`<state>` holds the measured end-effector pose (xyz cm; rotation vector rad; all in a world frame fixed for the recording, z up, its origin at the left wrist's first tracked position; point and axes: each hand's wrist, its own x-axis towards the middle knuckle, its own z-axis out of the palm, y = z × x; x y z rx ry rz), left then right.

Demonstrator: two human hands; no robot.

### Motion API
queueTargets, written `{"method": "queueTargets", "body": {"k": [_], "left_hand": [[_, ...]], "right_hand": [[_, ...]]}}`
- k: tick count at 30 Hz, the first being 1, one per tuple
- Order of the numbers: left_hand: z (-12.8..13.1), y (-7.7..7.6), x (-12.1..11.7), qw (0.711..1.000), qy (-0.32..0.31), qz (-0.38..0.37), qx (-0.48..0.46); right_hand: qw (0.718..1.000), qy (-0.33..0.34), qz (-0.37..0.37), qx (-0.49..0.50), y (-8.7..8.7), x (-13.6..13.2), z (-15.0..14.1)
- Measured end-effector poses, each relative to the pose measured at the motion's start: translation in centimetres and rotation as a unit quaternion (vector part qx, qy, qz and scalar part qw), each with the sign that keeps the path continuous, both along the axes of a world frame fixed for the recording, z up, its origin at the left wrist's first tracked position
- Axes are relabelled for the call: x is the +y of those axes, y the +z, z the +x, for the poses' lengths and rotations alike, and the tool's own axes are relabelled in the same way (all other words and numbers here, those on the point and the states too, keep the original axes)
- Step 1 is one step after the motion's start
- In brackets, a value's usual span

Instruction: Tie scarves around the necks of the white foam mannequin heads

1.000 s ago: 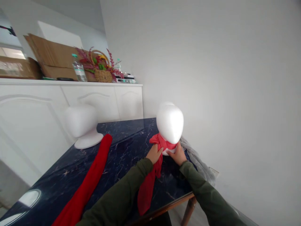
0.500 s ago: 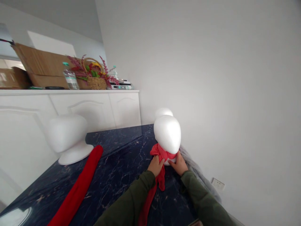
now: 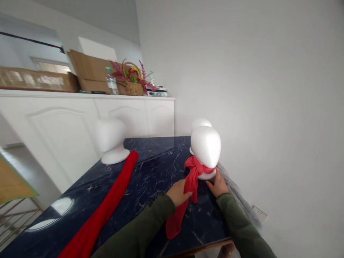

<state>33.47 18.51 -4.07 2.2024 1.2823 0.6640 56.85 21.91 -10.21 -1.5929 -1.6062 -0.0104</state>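
Clamping scarf (image 3: 191,178) in left hand (image 3: 178,192); beside that grip, with right hand (image 3: 219,185) at mannequin head (image 3: 206,145), cannot tell if clamped.

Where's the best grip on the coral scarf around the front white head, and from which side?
Probably the hanging part of the coral scarf, just below the knot, coming from the left. There it bunches into a narrow strip below and left of the white head, and the left hand is at it. The loop lies close beneath the head, so likely harder to pinch.
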Motion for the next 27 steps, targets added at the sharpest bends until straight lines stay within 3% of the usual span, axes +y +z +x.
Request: {"method": "queueTargets", "body": {"k": [3, 6, 9, 11, 14, 17, 20, 22, 24, 27], "left_hand": [[-6.4, 0.3, -5.3, 0.999, 0.045, -0.015, 0.01], [-14.0, 0.9, -8.9, 0.991, 0.125, -0.029, 0.041], [-20.6, 1.4, -10.0, 0.966, 0.225, 0.042, 0.12], [-23.3, 1.2, -9.9, 0.936, 0.279, 0.076, 0.199], [-24.5, -0.1, -10.1, 0.906, 0.302, 0.052, 0.29], [-24.2, -1.6, -10.8, 0.911, 0.284, 0.046, 0.295], [-24.0, -2.1, -11.2, 0.928, 0.297, 0.053, 0.218], [-24.1, -1.7, -11.6, 0.949, 0.298, 0.013, 0.1], [-23.9, -0.9, -12.3, 0.958, 0.276, -0.06, -0.043], [-22.8, -0.2, -14.2, 0.953, 0.224, -0.113, -0.17]], "right_hand": [[0.999, -0.011, 0.032, 0.005, 0.0, -3.0, -1.4], [0.998, 0.052, 0.036, 0.021, 0.5, -6.9, -4.9], [0.988, 0.149, -0.003, 0.047, 1.5, -10.4, -10.2], [0.976, 0.207, -0.032, 0.067, 2.2, -12.2, -14.0], [0.954, 0.275, -0.069, 0.095, 2.8, -14.3, -19.0], [0.933, 0.315, -0.12, 0.129, 2.5, -16.0, -23.0], [0.903, 0.344, -0.19, 0.175, 1.9, -16.8, -26.2], [0.872, 0.351, -0.243, 0.24, 1.7, -16.8, -28.2], [0.821, 0.337, -0.313, 0.339, 1.7, -16.4, -30.0], [0.687, 0.331, -0.426, 0.487, 2.7, -15.9, -31.9]]}}
